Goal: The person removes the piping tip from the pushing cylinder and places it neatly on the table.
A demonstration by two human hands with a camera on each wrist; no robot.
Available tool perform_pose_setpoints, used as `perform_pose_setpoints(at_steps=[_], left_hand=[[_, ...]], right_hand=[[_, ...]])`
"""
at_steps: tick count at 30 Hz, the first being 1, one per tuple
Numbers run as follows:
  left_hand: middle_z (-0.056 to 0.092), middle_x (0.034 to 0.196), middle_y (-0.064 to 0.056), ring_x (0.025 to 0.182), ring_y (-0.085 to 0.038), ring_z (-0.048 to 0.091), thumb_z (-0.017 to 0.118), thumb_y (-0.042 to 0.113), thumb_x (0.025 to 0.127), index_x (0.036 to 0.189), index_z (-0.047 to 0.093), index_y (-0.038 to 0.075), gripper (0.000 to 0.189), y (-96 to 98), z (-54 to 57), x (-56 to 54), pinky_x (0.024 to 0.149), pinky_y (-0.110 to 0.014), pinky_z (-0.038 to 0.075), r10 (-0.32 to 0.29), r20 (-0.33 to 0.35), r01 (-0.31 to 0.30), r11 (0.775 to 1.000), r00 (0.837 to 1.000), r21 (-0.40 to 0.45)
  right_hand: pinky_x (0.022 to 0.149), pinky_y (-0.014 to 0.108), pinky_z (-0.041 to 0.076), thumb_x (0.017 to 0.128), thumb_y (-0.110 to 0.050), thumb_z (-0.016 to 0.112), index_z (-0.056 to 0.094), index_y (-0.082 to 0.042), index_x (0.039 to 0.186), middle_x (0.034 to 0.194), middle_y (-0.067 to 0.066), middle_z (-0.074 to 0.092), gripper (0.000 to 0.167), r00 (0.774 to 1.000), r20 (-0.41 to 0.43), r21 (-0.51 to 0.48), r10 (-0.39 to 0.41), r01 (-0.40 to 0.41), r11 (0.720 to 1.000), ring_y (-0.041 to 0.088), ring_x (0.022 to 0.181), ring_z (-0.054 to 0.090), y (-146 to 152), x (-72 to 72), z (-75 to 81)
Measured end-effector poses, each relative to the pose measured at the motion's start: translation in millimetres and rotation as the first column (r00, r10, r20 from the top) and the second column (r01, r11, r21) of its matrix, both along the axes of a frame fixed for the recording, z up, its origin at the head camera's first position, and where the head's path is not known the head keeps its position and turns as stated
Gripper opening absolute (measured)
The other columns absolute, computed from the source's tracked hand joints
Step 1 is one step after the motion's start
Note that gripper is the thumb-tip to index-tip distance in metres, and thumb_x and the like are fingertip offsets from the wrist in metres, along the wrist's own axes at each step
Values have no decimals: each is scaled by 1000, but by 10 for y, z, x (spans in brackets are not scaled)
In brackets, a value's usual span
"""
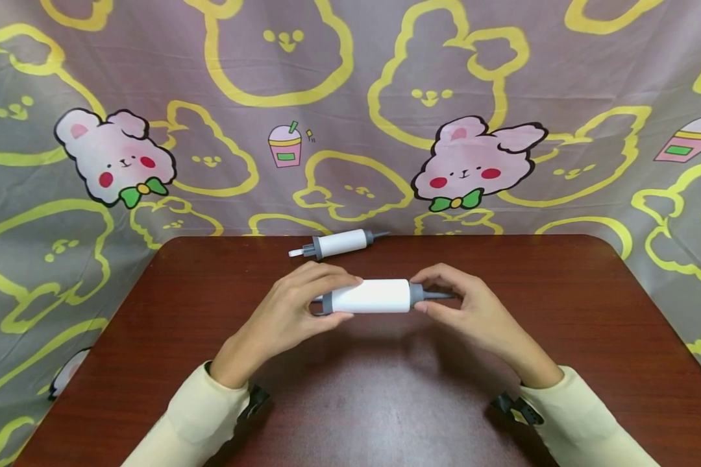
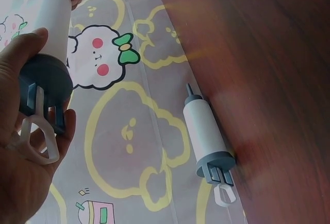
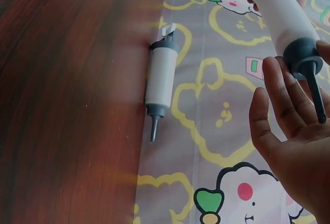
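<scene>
Sleeves (image 1: pixel 201 415): pale cream fabric, soft-looking, a bit rumpled, with dark straps (image 1: pixel 516 408) sitting just under the wrists.
Tabletop (image 1: pixel 350 402): reddish-brown wood grain, kinda glossy, rounded far corners, soft glare and hand shadows in the near middle.
Left hand (image 1: pixel 295 305): wrapped around the rear of the held pump (image 1: pixel 370 296), thumb on the smooth barrel, fingers curled beneath; the see-through ring handle (image 2: pixel 38 139) pokes out by the palm.
Right hand (image 1: pixel 479 311): pinching the dark front collar (image 1: pixel 416 295) between thumb and fingers, with the skinny tapered nozzle (image 1: pixel 440 296) sticking out toward the palm.
Held pump: roughly level between both hands over the tabletop; matte white cylinder, grey plastic ends.
Second pump (image 1: pixel 343 242): pretty much the same shape, lying on its side near the far table edge, slightly angled, nozzle to the right, ring end to the left.
Curtain (image 1: pixel 561 78): greyish-mauve cloth, lightly creased, yellow animal outlines, pink bunny heads with green bows, little drink cups.
</scene>
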State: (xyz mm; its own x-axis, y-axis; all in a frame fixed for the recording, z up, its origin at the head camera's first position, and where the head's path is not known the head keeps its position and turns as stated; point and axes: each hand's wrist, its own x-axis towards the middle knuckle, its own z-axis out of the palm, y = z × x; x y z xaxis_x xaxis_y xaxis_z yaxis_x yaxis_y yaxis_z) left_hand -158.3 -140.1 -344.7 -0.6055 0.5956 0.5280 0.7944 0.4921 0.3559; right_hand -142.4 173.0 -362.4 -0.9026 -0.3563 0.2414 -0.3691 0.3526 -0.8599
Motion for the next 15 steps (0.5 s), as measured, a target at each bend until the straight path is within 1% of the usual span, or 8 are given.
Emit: perform_pose_setpoints(at_steps=[4, 10, 15], left_hand=[[72, 126, 4, 112, -13, 64, 92, 24, 82, 128, 74, 20, 49, 1, -6, -2, 81, -31, 53, 2, 2, -2, 1000, 1000, -2], [72, 125, 4, 110, -14, 64, 91, 25, 83, 128, 74, 21, 49, -2, -10, -2, 81, -32, 53, 5, 1, -5, 1000, 1000, -6], [72, 125, 4, 110, -12, 64, 91, 25, 83, 128, 74, 21, 48, -4, -13, -2, 81, -32, 53, 5, 0, -5, 1000, 1000, -15]], right_hand=[[88, 25, 59, 96, -11, 77, 68, -16, 122, 119, 2, 71, 28, 1000, -2, -7, -4, 4, 1000, 15, 106, 71, 5, 1, 0], [92, 23, 57, 92, -6, 80, 68, -14, 122, 119, 2, 71, 33, 1000, -18, -17, 7, -7, 1000, 13, 108, 72, -4, 3, 0], [93, 24, 57, 91, -3, 80, 68, -12, 122, 119, 5, 72, 35, 999, -42, -10, 16, -17, 1000, 12, 107, 72, -19, -5, -6]])
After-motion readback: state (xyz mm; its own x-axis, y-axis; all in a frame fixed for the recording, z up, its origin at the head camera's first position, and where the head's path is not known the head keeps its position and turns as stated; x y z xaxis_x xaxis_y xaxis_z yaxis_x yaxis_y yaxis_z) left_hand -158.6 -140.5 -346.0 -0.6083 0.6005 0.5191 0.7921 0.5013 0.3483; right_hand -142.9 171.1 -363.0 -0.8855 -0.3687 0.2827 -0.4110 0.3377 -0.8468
